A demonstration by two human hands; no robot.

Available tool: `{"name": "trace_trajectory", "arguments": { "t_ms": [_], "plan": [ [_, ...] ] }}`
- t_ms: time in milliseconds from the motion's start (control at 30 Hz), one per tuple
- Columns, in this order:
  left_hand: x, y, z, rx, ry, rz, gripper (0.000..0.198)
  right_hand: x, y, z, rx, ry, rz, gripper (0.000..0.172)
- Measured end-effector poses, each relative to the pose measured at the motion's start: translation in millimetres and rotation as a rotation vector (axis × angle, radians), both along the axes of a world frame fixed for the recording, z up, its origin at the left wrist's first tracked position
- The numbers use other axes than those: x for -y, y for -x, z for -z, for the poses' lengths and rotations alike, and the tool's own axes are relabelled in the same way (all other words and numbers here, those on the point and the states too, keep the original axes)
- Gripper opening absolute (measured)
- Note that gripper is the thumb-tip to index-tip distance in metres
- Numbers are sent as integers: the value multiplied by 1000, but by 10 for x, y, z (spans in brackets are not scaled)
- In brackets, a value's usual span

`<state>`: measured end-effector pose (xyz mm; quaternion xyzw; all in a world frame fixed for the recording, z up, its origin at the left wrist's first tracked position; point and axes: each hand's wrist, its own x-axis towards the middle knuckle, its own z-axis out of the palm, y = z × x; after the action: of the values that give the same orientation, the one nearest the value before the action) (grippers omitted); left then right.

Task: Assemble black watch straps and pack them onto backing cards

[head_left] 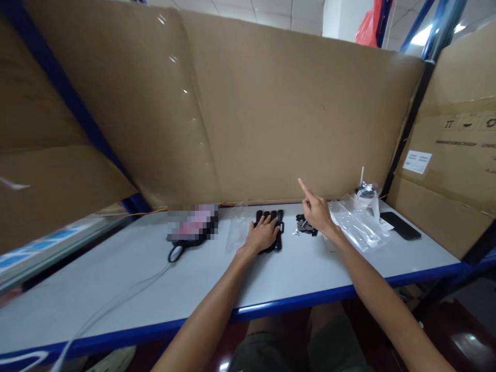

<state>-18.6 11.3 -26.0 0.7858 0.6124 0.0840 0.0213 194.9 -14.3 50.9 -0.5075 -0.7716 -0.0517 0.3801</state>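
My left hand (263, 234) lies palm down, fingers spread, across several black elongated pieces with rounded ends (278, 244), side by side on the table. The palm covers their middle parts, so their exact kind is hidden. My right hand (315, 211) is raised a little above the table, its index finger stretched toward the cardboard and the other fingers curled. I see nothing held in it. Just left of and below that hand are small black parts (301, 226), partly hidden by it. A few small shiny metal pieces (296, 233) lie beside them.
Clear plastic bags (358, 227) lie at the right, near a cup with a straw (366, 192) and a black phone (401, 226). A blurred-out device (194, 225) with a looped cable sits left. A clear bag (235, 227) lies nearby. Cardboard (302, 113) walls the back.
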Motion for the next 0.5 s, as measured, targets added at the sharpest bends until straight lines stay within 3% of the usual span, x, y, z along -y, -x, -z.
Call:
{"name": "trace_trajectory", "arguments": {
  "t_ms": [167, 333, 500],
  "plan": [
    [-47, 23, 52, 30, -25, -4, 52, -70, -55, 21, -17, 60, 68, 58],
    [-13, 9, 16, 25, -54, 6, 50, -182, -136, 116, 56, 257, 201, 37],
    [28, 14, -60, 30, -102, 21, 42, -217, -119, 216, 124, 366, 217, 33]
  ]
}}
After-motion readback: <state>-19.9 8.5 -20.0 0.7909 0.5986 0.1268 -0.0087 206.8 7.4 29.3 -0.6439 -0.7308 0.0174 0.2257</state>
